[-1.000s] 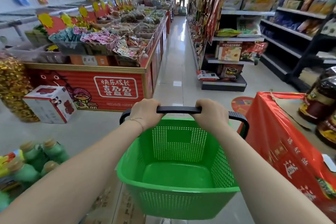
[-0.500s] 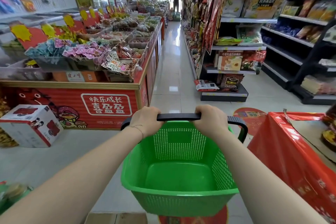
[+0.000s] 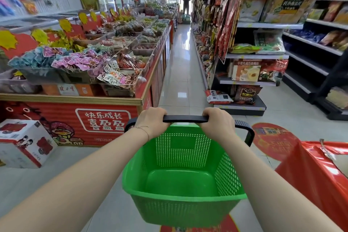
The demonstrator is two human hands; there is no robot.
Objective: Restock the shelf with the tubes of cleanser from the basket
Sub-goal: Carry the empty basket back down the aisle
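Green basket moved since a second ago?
Yes. The green basket has gone forward: the white box, which stays put, now sits lower and further left in the head view.

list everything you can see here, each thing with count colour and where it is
basket: one, green, centre, nothing visible inside
handle: one, black, across basket top
snack counter: one, red, left of aisle
box: one, white and red, floor at left
shelf units: two, grey and black, right of aisle
table cover: one, red, lower right
person: one, dark clothes, far end of aisle
left hand: one, grips handle's left part
right hand: one, grips handle's right part
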